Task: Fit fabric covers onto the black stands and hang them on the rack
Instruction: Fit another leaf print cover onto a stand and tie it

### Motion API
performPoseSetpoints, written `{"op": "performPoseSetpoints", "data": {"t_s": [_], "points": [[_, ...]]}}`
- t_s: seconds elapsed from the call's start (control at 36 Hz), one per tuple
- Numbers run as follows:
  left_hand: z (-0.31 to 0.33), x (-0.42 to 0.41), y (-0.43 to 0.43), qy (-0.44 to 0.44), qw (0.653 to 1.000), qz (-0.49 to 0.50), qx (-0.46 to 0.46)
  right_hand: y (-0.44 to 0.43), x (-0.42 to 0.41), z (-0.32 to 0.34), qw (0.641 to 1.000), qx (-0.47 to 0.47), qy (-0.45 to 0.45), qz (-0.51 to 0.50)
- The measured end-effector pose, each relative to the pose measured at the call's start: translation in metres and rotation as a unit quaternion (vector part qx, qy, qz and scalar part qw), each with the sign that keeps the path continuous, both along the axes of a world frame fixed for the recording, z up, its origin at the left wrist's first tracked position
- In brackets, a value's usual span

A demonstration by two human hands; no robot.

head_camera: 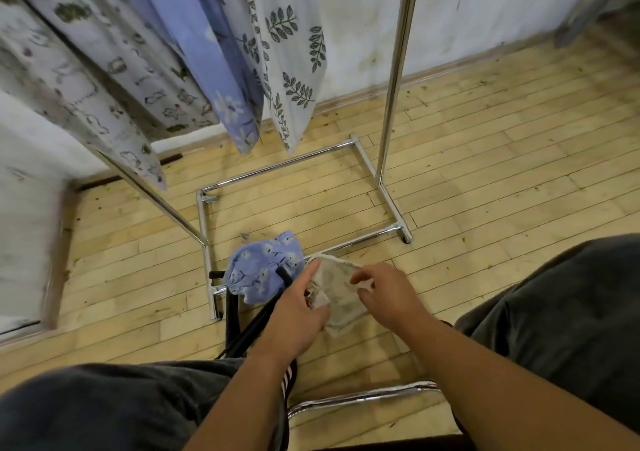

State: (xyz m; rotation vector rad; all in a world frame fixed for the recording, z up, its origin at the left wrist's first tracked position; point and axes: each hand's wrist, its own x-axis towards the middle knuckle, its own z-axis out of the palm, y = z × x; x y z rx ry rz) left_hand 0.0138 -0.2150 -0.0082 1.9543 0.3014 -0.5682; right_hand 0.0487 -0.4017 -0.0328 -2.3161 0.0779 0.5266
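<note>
A pale wooden plank floor (485, 159) fills most of the view, meeting a scuffed white wall (467, 17) at the back. On it stands a chrome rack (391, 111) with a rectangular base, and from its upper part hang several fabric covers: a leaf-print one (294, 52), a blue floral one (214, 62) beside it, and a paler cartoon-print one (104, 69) at the left. Below, the person's knees in dark grey trousers (554, 305) frame the bottom of the picture. Between them black stands (235, 315) lean near the rack's base, with a crumpled blue floral cover (263, 270) lying over their tops. Just right of it, a whitish cover (337, 294) is held up off the floor: the left hand (298, 315) grips its left edge and the right hand (384, 294) pinches its right edge.
</note>
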Motion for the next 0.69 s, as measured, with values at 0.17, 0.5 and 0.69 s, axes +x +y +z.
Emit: {"op": "performPoseSetpoints", "data": {"t_s": [0.17,0.5,0.69], "points": [[0.009,-0.002,0.001,-0.007,0.999,-0.018,-0.028,-0.007,0.002,-0.007,0.994,-0.100,0.038,-0.023],[-0.007,0.001,0.019,-0.015,0.998,0.059,0.009,0.006,0.006,-0.008,0.997,-0.010,0.065,-0.030],[-0.029,-0.003,0.036,0.016,0.996,0.061,0.057,0.032,0.009,-0.006,0.998,0.043,0.036,-0.028]]}}
